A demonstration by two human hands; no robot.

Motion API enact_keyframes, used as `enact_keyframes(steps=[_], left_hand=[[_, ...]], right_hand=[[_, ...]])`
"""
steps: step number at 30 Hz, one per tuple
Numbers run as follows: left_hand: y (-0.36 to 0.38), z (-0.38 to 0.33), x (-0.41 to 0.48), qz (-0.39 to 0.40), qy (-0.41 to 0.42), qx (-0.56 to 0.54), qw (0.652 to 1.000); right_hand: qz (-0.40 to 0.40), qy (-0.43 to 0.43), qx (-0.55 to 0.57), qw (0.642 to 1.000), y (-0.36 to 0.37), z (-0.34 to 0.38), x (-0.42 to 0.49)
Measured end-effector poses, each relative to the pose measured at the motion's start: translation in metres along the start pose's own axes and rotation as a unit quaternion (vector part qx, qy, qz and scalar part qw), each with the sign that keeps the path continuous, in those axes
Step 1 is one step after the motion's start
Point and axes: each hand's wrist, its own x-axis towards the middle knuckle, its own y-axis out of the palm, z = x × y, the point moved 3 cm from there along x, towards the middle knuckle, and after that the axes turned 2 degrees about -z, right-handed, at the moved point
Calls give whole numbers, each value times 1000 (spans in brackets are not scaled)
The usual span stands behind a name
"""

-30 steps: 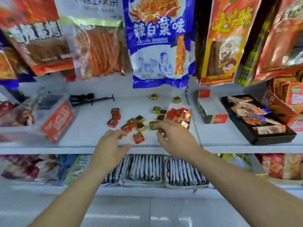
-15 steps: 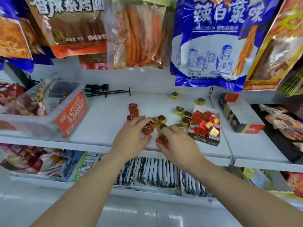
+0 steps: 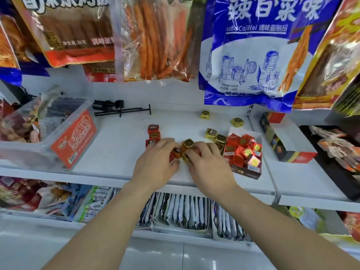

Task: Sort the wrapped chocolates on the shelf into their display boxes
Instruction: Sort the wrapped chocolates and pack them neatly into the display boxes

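Observation:
Red and gold wrapped chocolates lie loose on the white shelf (image 3: 120, 145). My left hand (image 3: 155, 164) and my right hand (image 3: 208, 164) meet over a small cluster at the shelf's middle, fingers curled round red chocolates (image 3: 176, 152) and gold chocolates (image 3: 188, 144). A stack of red chocolates (image 3: 153, 132) sits just beyond my left fingers. Loose gold chocolates (image 3: 211, 132) lie further back and right. A display box (image 3: 245, 171) holding several red chocolates stands beside my right hand. A second, dark display box (image 3: 280, 143) stands further right.
A clear plastic bin (image 3: 58, 137) with a red label stands at the left. Black metal hooks (image 3: 120, 110) lie at the back. Snack bags (image 3: 247, 55) hang overhead. A black tray of wrapped snacks (image 3: 335, 152) sits at the right. Packets fill the lower shelf (image 3: 181, 213).
Both hands have closed together on the cluster of chocolates at the shelf's middle; earlier they were apart near the front edge. The view has shifted closer and rightward.

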Motion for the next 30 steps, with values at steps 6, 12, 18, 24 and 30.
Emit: enact_keyframes(steps=[6,12,18,24,30], left_hand=[[-5,1,-3,-39,3,-17,999],[-9,4,-8,-39,-27,-19,999],[-5,4,-8,26,-6,-34,999],[-3,5,-7,42,-7,-10,999],[-9,16,-14,35,-13,-12,999]], right_hand=[[7,16,23,1000,-1,-4,-1],[13,-8,76,997,-4,-19,-7],[35,1,42,999,-1,-18,-4],[70,-9,27,997,-1,-15,-1],[55,-45,38,997,-2,-7,-5]])
